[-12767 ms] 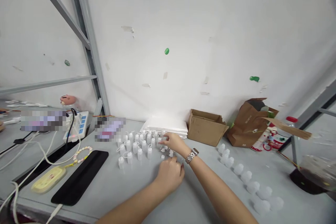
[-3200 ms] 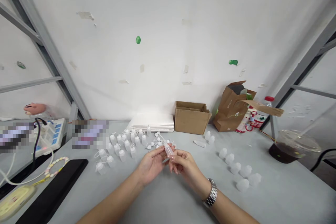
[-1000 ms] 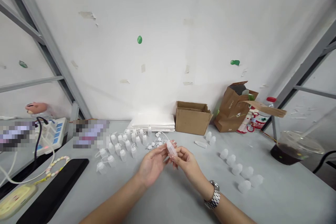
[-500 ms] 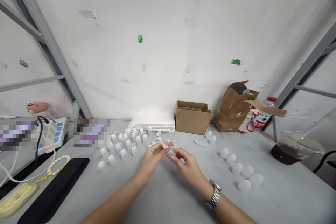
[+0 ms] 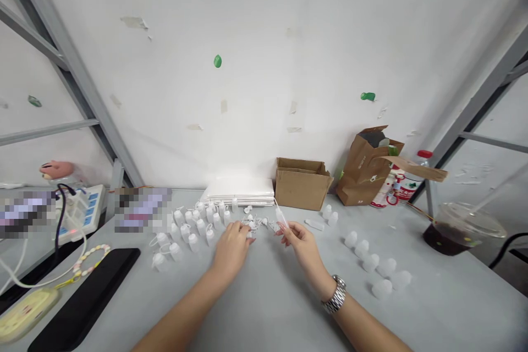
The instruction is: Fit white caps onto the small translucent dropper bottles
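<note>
Between the thumb and fingers of my right hand (image 5: 300, 245) is a small translucent white piece (image 5: 282, 218) with a thin strip rising from it. My left hand (image 5: 233, 247) reaches to the near edge of a loose pile of small white caps with loops (image 5: 256, 222), fingers bent down; what its fingertips hold, if anything, is hidden. Several small white bottles with looped caps (image 5: 201, 226) stand upright to the left of my left hand. To the right, several translucent white bottles without loops (image 5: 370, 262) stand in a slanting group, and one lies on its side (image 5: 314, 225).
Against the wall are a white stack (image 5: 239, 191), an open cardboard box (image 5: 303, 184) and a brown paper bag (image 5: 363, 168). A drink cup (image 5: 449, 236) stands at the right. A black pad (image 5: 86, 297), cables and a power strip (image 5: 88, 209) are at the left.
My hands have moved apart. My left hand has gone left to the pile of caps, and my right hand has shifted right with a translucent piece in it.
</note>
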`<action>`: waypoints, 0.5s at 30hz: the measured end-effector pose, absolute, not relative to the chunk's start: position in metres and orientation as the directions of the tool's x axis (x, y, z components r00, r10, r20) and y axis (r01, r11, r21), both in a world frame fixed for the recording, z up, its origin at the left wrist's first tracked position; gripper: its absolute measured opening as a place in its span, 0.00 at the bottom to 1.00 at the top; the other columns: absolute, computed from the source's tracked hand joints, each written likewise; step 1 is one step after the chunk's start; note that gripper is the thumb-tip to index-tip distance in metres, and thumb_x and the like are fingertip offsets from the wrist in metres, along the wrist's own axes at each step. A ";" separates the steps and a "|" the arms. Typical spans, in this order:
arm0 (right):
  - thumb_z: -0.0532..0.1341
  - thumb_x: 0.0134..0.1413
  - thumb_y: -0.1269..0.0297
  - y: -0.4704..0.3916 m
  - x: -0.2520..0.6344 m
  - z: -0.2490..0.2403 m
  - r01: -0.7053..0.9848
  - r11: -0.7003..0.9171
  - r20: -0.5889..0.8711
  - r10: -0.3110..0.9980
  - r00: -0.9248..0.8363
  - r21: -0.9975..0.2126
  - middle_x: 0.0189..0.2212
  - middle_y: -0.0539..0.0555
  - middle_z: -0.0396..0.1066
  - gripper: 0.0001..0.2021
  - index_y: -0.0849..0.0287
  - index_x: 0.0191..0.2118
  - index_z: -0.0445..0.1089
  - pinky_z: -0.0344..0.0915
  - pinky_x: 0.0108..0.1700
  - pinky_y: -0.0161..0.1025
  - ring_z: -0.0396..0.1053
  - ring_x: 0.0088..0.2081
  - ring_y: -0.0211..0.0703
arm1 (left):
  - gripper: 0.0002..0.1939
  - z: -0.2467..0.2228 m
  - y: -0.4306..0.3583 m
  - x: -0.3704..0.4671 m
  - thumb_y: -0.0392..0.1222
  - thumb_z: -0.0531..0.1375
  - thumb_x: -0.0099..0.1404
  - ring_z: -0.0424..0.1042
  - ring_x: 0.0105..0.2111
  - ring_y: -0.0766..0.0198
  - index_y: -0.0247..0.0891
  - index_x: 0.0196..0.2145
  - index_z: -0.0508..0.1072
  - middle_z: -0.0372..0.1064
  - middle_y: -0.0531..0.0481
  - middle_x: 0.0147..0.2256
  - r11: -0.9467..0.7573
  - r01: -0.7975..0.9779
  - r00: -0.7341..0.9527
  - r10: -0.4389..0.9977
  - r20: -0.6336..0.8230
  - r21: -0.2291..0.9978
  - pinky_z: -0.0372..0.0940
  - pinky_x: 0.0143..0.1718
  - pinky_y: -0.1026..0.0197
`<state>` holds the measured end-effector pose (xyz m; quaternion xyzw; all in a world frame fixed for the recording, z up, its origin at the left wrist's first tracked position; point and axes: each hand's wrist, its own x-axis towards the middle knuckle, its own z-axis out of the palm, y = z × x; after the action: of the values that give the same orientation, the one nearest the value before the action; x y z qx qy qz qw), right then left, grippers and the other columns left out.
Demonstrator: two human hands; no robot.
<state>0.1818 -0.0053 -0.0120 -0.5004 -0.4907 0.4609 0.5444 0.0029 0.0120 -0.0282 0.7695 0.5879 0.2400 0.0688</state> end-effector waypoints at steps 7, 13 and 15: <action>0.62 0.42 0.47 -0.009 0.174 -0.014 0.000 0.056 0.056 0.998 0.019 -0.998 0.24 0.55 0.73 0.20 0.62 0.28 0.71 0.60 0.28 0.36 0.65 0.22 0.38 | 0.07 -0.038 0.022 0.003 0.31 0.55 0.57 0.66 0.39 0.54 0.37 0.30 0.73 0.69 0.45 0.33 -0.306 0.812 0.167 0.938 0.305 0.496 0.60 0.41 0.53; 0.62 0.42 0.47 -0.009 0.175 -0.015 0.000 0.062 0.062 0.998 0.014 -0.998 0.24 0.54 0.72 0.20 0.63 0.30 0.71 0.61 0.28 0.36 0.65 0.22 0.39 | 0.07 -0.026 0.017 0.006 0.38 0.54 0.58 0.66 0.43 0.53 0.40 0.32 0.72 0.71 0.45 0.37 -0.315 0.620 0.081 0.937 0.341 0.719 0.57 0.47 0.49; 0.63 0.40 0.48 -0.009 0.174 -0.015 -0.002 0.058 0.058 0.998 0.010 -0.998 0.24 0.54 0.72 0.20 0.63 0.30 0.71 0.61 0.29 0.37 0.65 0.23 0.39 | 0.09 -0.021 0.013 0.010 0.42 0.53 0.60 0.68 0.41 0.55 0.40 0.35 0.72 0.72 0.46 0.37 -0.305 0.505 0.062 0.946 0.319 0.808 0.60 0.44 0.52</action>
<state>0.1744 -0.0090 -0.0147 -0.4872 -0.5112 0.4835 0.5173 0.0095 0.0132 -0.0207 0.6826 0.5313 0.4322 0.2552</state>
